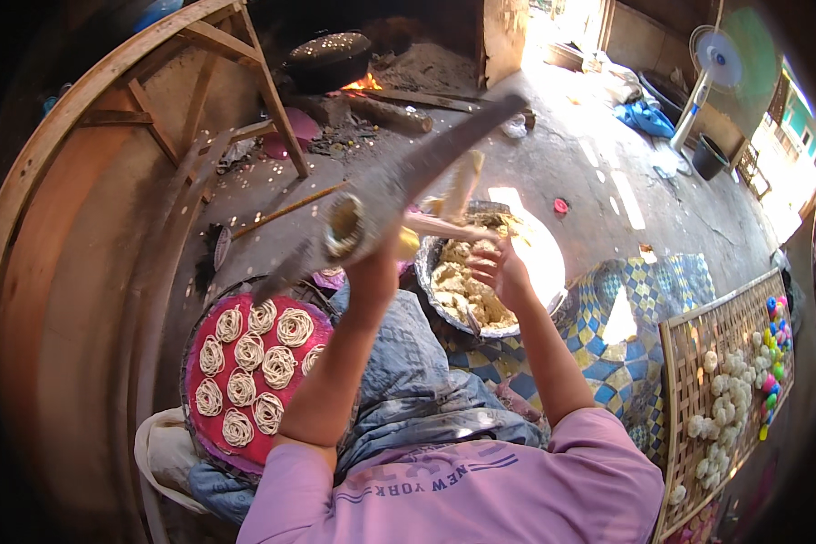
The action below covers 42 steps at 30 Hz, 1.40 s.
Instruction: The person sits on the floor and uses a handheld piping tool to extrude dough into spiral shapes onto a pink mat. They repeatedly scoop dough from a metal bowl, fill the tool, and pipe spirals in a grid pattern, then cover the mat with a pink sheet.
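A wooden dough press, a long bar with a round open barrel, is raised slantwise in front of me. My left hand grips it from below, its fingers mostly hidden behind the tool. A pale wooden rod reaches from the press toward the right. Over a metal basin of lumpy yellowish dough, my right hand has its fingers bent and apart, close to the rod's end. To the left, several coiled strand nests lie on a round tray covered in pink-red.
A wooden frame stands at the left. Behind it a dark pot sits by a fire. On the right are a checked mat and a woven bamboo rack with pale and coloured balls. A fan stands far right.
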### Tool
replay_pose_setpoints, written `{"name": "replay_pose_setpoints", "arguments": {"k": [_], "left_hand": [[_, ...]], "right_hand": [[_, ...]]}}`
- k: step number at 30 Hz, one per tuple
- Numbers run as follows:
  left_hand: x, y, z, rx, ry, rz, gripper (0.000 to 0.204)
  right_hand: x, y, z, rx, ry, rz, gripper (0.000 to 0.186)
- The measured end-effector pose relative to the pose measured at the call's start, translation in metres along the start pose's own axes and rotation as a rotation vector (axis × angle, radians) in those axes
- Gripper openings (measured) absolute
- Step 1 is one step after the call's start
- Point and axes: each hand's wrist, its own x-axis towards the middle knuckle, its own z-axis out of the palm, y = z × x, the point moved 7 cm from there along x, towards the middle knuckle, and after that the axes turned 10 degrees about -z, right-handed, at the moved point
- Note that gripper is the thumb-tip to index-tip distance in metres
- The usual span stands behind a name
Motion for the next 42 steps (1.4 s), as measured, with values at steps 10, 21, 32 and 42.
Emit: {"name": "replay_pose_setpoints", "arguments": {"k": [10, 21, 32, 42], "left_hand": [[0.034, -0.059, 0.062, -0.884, -0.476, -0.748, 0.020], [0.013, -0.156, 0.095, -1.350, -0.396, -1.063, 0.028], [0.036, -0.144, 0.176, -1.619, -0.669, -1.281, 0.032], [0.090, -0.159, 0.133, -1.766, -0.603, -0.914, 0.031]], "right_hand": [[0.007, 0.164, -0.049, -1.722, -0.709, 0.406, 0.030], [-0.044, -0.028, -0.080, -0.887, -0.553, 0.060, 0.036], [-0.061, -0.095, -0.029, -0.511, -0.603, 0.115, 0.048], [-0.044, -0.104, -0.052, -1.039, -0.493, -0.103, 0.040]]}}
